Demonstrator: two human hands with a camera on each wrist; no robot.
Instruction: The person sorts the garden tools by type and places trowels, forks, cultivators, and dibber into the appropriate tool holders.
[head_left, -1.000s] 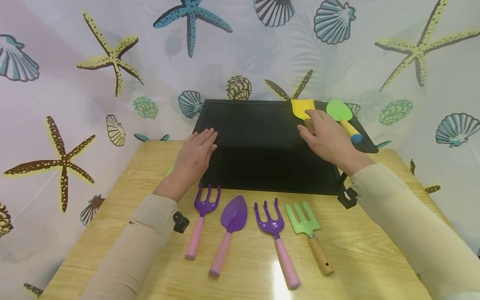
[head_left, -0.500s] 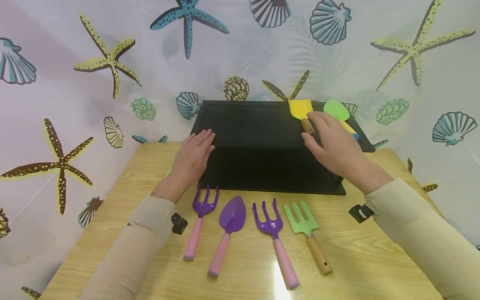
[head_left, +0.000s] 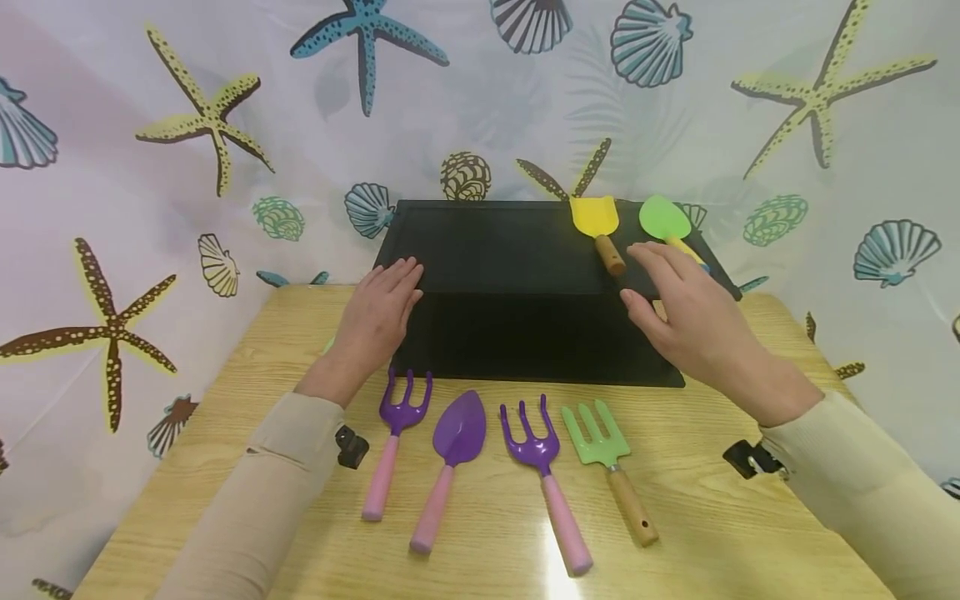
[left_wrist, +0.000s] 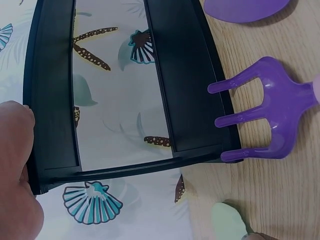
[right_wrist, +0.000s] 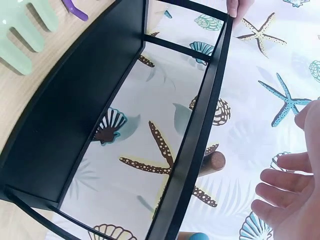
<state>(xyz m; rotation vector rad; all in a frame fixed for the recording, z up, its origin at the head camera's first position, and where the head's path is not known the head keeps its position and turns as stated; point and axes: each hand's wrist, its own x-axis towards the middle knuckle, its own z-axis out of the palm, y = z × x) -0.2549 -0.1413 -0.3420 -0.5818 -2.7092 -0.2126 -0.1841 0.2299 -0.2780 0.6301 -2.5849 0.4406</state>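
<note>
A black two-tier shelf (head_left: pixel 480 250) stands at the back of the table. My left hand (head_left: pixel 373 312) rests with straight fingers on the left end of its top. On the top's right part lie a yellow shovel (head_left: pixel 595 217) with a wooden handle and a green trowel (head_left: pixel 664 218) with a yellow and blue handle. Just right of the shovel's handle end, my right hand (head_left: pixel 693 312) is held with fingers relaxed and nothing between them. It partly hides the trowel's handle. In the right wrist view the shovel's wooden handle end (right_wrist: pixel 215 161) sticks out past the shelf's edge.
In front of the shelf lie a purple fork (head_left: pixel 402 414), a purple trowel (head_left: pixel 460 429), another purple fork (head_left: pixel 532 450) and a green fork (head_left: pixel 603 442). A pale green tool (left_wrist: pixel 227 220) lies left of the shelf. A patterned cloth (head_left: pixel 300 100) hangs behind.
My right hand has let go of the yellow shovel and drawn back to the right and toward me. The shovel stays on the shelf top. My left hand keeps its place.
</note>
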